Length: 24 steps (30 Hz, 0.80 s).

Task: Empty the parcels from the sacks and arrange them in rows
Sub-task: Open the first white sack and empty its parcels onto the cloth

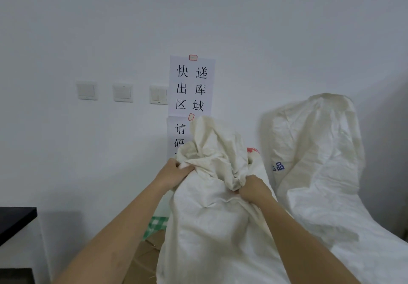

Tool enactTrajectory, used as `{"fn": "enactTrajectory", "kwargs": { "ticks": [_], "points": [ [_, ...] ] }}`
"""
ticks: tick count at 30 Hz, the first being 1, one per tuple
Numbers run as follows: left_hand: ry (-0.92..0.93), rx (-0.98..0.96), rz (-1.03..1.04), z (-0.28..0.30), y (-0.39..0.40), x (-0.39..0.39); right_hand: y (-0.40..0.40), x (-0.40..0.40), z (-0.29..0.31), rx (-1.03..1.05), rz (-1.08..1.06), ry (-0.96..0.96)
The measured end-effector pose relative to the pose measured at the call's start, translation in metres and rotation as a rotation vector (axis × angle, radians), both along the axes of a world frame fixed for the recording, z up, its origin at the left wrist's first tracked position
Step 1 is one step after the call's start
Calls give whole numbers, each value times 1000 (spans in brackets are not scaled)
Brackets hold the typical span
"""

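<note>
- Left hand and right hand each gripped bunched fabric at the neck of the near sack, held upright centre frame.
- Its mouth was crumpled; contents hidden.
- Second sack stood just beside it against the wall; contents not visible.
- Cardboard parcel lay low, left of the near sack.

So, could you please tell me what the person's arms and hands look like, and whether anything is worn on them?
Both forearms are bare along their whole visible length: no sleeve edge shows in the head view. The left hand and the right hand are bare too, without gloves. No watch, bracelet or ring shows on the visible sides of the wrists and fingers. The upper arms lie outside the picture.
</note>
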<state>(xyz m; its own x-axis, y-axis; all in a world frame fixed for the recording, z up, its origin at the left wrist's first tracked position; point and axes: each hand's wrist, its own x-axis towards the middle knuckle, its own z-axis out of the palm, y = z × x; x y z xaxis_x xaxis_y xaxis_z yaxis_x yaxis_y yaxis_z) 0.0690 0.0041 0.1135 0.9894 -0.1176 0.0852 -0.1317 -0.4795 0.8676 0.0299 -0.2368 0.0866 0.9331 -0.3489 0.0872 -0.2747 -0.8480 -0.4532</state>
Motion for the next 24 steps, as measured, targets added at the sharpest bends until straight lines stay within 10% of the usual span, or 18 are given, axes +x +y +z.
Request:
{"fn": "enactTrajectory", "kwargs": {
  "ticks": [9, 14, 24],
  "points": [
    [213, 117, -142, 4, -13, -18, 1, -6, 7, 46, 2, -30],
    [17, -317, -210, 45, -11, -25, -8, -9, 62, 213, 60, -406],
    [-193, -330, 8, 68, -12, -15, 3, 2, 93, 327, 4, -531]
  ]
}}
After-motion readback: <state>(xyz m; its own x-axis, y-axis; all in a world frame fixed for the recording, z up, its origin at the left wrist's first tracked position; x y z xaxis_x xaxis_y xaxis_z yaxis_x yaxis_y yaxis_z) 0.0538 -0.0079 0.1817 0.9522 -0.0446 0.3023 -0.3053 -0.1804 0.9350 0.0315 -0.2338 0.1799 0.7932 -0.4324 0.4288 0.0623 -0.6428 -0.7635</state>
